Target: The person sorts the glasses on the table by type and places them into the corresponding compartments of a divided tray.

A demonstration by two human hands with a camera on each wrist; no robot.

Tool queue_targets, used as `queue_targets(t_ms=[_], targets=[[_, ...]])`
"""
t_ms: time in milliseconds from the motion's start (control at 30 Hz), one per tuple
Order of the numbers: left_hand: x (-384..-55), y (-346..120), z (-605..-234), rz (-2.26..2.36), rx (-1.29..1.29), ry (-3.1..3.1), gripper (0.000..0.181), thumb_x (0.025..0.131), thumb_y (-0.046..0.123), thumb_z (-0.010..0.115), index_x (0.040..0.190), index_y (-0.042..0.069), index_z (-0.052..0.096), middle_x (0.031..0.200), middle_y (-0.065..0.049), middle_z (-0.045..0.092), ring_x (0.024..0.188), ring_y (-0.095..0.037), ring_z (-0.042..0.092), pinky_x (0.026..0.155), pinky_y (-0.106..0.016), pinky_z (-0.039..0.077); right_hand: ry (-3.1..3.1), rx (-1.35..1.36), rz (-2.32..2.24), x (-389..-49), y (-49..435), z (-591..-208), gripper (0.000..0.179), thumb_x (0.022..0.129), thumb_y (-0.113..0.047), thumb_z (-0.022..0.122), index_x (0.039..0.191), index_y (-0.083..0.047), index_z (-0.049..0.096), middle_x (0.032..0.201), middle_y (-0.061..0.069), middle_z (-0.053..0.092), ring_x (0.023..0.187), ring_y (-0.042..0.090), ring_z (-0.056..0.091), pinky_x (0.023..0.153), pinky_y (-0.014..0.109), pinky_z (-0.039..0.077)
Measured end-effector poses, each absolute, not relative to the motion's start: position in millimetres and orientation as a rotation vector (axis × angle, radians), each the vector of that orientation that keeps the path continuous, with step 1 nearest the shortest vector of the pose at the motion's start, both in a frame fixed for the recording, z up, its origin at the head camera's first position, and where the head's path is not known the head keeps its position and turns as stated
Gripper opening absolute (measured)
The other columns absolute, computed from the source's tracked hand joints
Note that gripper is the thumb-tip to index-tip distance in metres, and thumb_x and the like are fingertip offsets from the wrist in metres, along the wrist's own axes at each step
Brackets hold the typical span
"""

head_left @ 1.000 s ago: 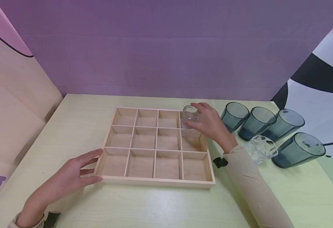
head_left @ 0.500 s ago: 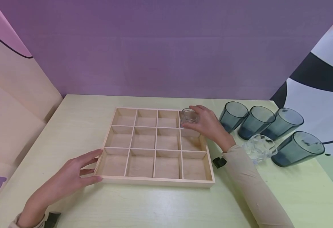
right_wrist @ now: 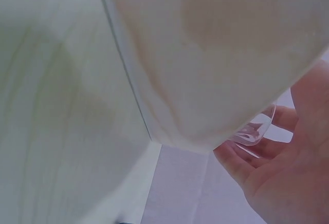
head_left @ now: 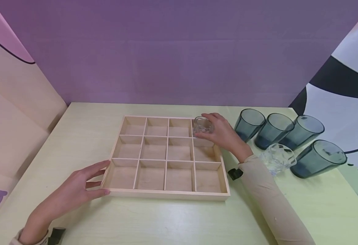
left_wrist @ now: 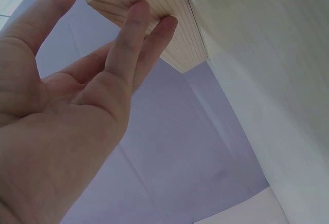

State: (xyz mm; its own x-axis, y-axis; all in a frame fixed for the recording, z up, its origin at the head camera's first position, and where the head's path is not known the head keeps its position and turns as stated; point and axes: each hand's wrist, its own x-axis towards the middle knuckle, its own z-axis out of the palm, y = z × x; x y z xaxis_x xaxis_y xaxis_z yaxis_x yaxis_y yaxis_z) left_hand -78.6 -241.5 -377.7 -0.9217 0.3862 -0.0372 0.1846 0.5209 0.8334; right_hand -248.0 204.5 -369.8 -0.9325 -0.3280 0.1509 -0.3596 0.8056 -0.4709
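Note:
A shallow wooden tray with several square compartments lies on the table. My left hand rests against its front left corner, fingers fairly straight; in the left wrist view the fingertips touch the side wall. With thumb and fingers, my right hand holds a small clear glass cup at the back right compartment. The hand and tray walls hide part of that cup. In the right wrist view the tray's side covers most of the glass cup.
Several tall blue-grey tumblers stand at the right of the table. Among them is clear faceted glassware, partly behind the right sleeve. A purple backdrop closes off the table's back edge.
My right hand has lowered the clear glass cup slightly into the back right compartment, mostly in the first half second. My left hand stays at the tray's corner.

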Motion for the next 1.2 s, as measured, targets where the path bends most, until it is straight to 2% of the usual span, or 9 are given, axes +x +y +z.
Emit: queue_targets(t_ms=[233, 467, 733, 967, 1200], targets=[[-79.3, -242.4, -378.6, 1.351, 0.485, 2.542, 0.081, 0.086, 0.029, 0.08, 0.15, 0.002, 0.039, 0.146, -0.025, 0.046, 0.118, -0.04, 0.062, 0.09, -0.034, 0.058, -2.929, 0.596, 0.774, -247.0, 206.6, -367.2, 0.087, 0.082, -0.055, 0.078, 0.148, -0.009, 0.046, 0.149, 0.016, 0.043, 0.136, 0.035, 0.041, 0.108, 0.056, 0.044], [-80.1, -246.3, -377.1, 1.313, 0.468, 2.563, 0.081, 0.086, 0.031, 0.08, 0.151, 0.005, 0.038, 0.147, -0.026, 0.045, 0.116, -0.04, 0.063, 0.088, -0.034, 0.059, -2.885, 0.625, 0.799, -241.2, 203.2, -358.4, 0.077, 0.082, -0.052, 0.078, 0.142, -0.01, 0.054, 0.15, 0.016, 0.041, 0.14, 0.036, 0.035, 0.111, 0.058, 0.038], [-80.4, -248.3, -378.6, 1.291, 0.48, 2.585, 0.081, 0.086, 0.032, 0.079, 0.152, 0.006, 0.039, 0.15, -0.023, 0.043, 0.117, -0.04, 0.062, 0.087, -0.034, 0.059, -2.866, 0.65, 0.798, -230.9, 201.1, -348.4, 0.071, 0.086, -0.052, 0.075, 0.14, -0.011, 0.056, 0.15, 0.016, 0.04, 0.141, 0.035, 0.032, 0.111, 0.059, 0.036], [-79.7, -247.1, -378.0, 1.297, 0.485, 2.584, 0.081, 0.086, 0.032, 0.08, 0.151, 0.005, 0.039, 0.148, -0.025, 0.044, 0.115, -0.04, 0.063, 0.087, -0.034, 0.06, -2.8, 0.695, 0.73, -214.9, 210.8, -344.4, 0.062, 0.089, -0.046, 0.074, 0.136, -0.008, 0.058, 0.145, 0.015, 0.046, 0.138, 0.035, 0.035, 0.111, 0.059, 0.035], [-80.0, -247.4, -377.7, 1.289, 0.482, 2.584, 0.082, 0.086, 0.032, 0.08, 0.151, 0.005, 0.038, 0.148, -0.026, 0.043, 0.114, -0.04, 0.064, 0.086, -0.034, 0.06, -2.75, 0.689, 0.673, -187.7, 219.7, -343.7, 0.056, 0.09, -0.039, 0.074, 0.135, -0.008, 0.06, 0.141, 0.015, 0.049, 0.133, 0.034, 0.04, 0.106, 0.058, 0.041]])
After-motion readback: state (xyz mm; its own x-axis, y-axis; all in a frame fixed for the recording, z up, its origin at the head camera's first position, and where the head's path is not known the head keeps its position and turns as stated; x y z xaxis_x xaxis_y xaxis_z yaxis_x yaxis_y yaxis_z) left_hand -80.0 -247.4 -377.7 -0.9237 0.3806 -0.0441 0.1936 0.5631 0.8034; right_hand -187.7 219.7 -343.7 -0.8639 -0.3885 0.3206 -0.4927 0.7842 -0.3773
